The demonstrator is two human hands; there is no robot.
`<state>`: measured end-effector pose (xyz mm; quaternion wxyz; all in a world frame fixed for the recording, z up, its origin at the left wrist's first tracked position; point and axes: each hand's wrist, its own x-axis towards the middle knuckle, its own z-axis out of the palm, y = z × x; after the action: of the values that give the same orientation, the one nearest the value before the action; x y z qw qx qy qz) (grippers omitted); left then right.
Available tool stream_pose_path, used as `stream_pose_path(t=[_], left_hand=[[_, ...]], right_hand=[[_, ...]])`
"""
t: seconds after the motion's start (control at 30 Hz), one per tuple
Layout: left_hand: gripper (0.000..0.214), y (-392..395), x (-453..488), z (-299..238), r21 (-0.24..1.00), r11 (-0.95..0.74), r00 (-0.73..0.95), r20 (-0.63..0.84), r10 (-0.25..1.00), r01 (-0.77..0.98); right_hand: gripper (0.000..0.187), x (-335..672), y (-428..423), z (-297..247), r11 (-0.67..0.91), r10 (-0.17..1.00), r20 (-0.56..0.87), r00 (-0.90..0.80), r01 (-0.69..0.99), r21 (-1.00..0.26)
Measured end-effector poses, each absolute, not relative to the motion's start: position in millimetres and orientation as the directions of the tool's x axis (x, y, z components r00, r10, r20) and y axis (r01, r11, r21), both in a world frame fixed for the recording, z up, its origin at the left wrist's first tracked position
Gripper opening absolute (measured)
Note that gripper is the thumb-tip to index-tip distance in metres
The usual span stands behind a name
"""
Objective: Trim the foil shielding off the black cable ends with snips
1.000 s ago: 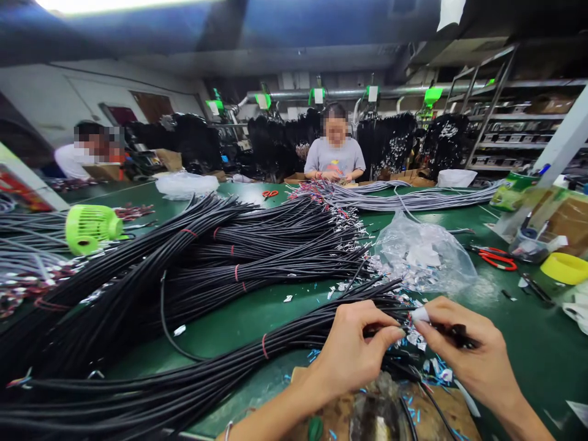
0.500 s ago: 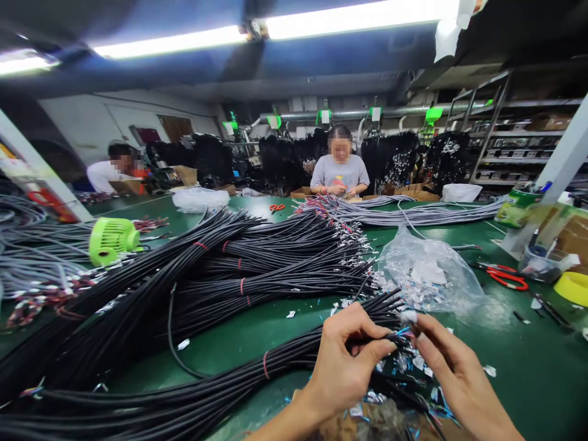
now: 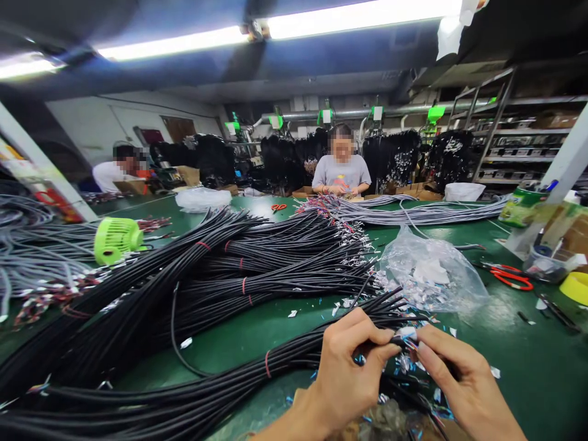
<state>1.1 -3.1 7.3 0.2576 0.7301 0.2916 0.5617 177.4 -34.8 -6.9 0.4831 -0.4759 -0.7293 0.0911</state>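
My left hand (image 3: 349,367) pinches the end of a thin black cable (image 3: 399,340) between thumb and forefinger. Facing it, my right hand (image 3: 459,380) holds a small white connector (image 3: 408,333) at that cable's coloured wire tips. Both hands work just above the near end of a long bundle of black cables (image 3: 220,380) tied with red bands, which runs left across the green table (image 3: 528,361). Small white and blue scraps (image 3: 404,364) lie scattered under my fingers.
More black cable bundles (image 3: 257,263) fill the table's middle, grey cables (image 3: 413,214) lie farther back. A clear plastic bag (image 3: 432,269), red-handled scissors (image 3: 509,277), a yellow tub (image 3: 574,286) and a green fan (image 3: 114,239) are around. Two people sit at the far side.
My hands have drawn closer together, and the white piece in my right fingers now meets the cable end held by my left. The view has tilted slightly upward.
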Motion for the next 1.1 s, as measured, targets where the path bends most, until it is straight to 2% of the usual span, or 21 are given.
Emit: stream_pose_path(t=[0.27,0.5,0.7,0.8,0.93,1.03,1.1], left_hand=[[0.013,-5.0,5.3,-2.5,0.469,-0.833,0.201,0.821,0.534,0.294],[0.01,-5.6,6.3,-7.2,0.476,-0.803,0.136,0.824,0.55,0.36],[0.005,-3.7,3.7,-7.0,0.424,-0.835,0.183,0.843,0.506,0.351],[0.012,-4.0,2.3,-1.1,0.492,-0.807,0.248,0.779,0.576,0.326],[0.024,-3.3,0.1,7.8,0.667,-0.69,0.322,0.611,0.723,0.281],[0.034,-0.2,-1.0,10.5,0.854,-0.488,0.407,0.388,0.827,0.178],[0.037,1.9,-1.0,10.8,0.936,-0.339,0.46,0.259,0.85,0.099]], right_hand=[[0.025,179.1,-33.4,-16.9,0.439,0.824,0.566,0.013,0.618,-0.652],[0.024,178.4,-32.7,-24.6,0.46,0.806,0.591,0.003,0.626,-0.63],[0.019,174.7,-34.8,-20.8,0.541,0.689,0.725,-0.018,0.678,-0.497],[0.018,173.7,-36.2,-16.6,0.575,0.657,0.752,-0.055,0.682,-0.452],[0.019,172.8,-38.0,-13.1,0.593,0.657,0.75,-0.075,0.665,-0.454],[0.019,174.0,-37.3,-14.6,0.604,0.661,0.746,-0.085,0.65,-0.461],[0.016,176.0,-35.9,-17.2,0.595,0.658,0.748,-0.08,0.664,-0.452]])
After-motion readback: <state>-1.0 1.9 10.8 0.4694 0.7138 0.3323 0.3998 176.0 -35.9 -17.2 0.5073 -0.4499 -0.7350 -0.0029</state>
